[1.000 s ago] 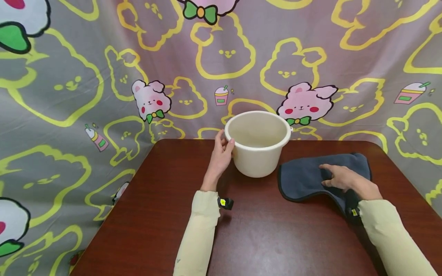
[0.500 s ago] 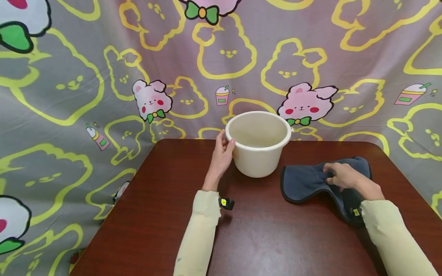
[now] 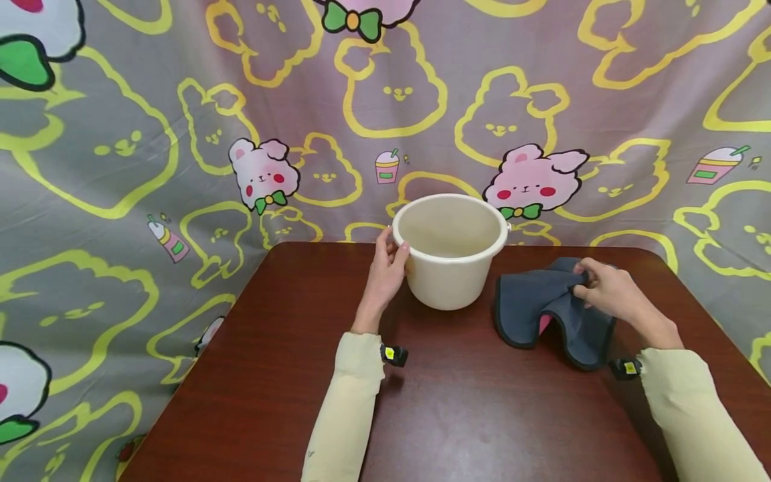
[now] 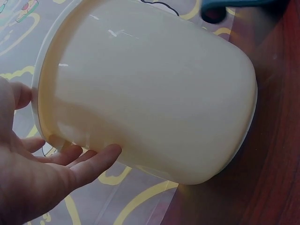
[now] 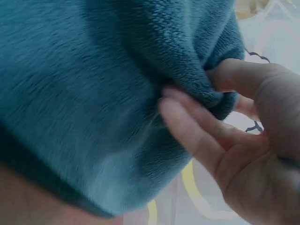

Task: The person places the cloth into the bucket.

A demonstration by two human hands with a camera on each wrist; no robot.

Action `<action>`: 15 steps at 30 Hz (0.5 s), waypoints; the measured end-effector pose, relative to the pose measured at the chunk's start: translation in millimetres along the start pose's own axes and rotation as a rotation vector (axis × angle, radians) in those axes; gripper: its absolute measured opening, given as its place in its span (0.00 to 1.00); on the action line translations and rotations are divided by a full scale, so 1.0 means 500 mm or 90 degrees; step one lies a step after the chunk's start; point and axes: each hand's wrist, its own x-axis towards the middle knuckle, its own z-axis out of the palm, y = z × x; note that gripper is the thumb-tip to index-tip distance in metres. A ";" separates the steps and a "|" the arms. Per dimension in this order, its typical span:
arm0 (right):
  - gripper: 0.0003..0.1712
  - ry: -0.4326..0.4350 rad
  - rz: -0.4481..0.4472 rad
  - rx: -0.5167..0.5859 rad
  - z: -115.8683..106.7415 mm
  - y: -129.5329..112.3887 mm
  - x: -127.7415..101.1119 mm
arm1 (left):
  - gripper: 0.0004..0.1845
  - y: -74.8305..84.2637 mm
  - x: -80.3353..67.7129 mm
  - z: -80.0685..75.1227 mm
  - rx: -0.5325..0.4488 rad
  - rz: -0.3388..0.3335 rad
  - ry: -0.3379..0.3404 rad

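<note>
A cream plastic bucket (image 3: 448,284) stands upright near the table's far edge. My left hand (image 3: 385,278) holds it by the rim on its left side; in the left wrist view, the thumb is at the rim and the fingers (image 4: 96,166) lie along the outer wall. To the right of the bucket, my right hand (image 3: 614,294) pinches a dark blue-grey cloth (image 3: 530,304) with black edging. The cloth is bunched at the pinch and drapes down in folds, showing a bit of pink underside. Close up in the right wrist view, the cloth (image 5: 93,117) looks fleecy between thumb and fingers.
The reddish-brown table (image 3: 482,408) has rounded far corners. Behind it and along the left hangs a grey curtain (image 3: 325,94) printed with cartoon animals, close to the bucket. A small black camera (image 3: 394,355) sits on the left wrist.
My right hand has gone from spread over the flat cloth to pinching and lifting it, gathering it into folds. The left hand and the bucket stay in place.
</note>
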 end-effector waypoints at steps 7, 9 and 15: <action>0.15 0.128 0.016 0.052 -0.012 -0.020 -0.002 | 0.32 0.001 -0.006 -0.002 -0.006 -0.002 0.003; 0.15 0.159 0.023 0.062 -0.016 -0.027 -0.003 | 0.32 0.001 -0.007 -0.002 -0.011 -0.001 0.002; 0.16 0.194 0.075 0.111 -0.032 -0.045 -0.006 | 0.33 0.017 -0.011 -0.005 -0.016 -0.022 -0.011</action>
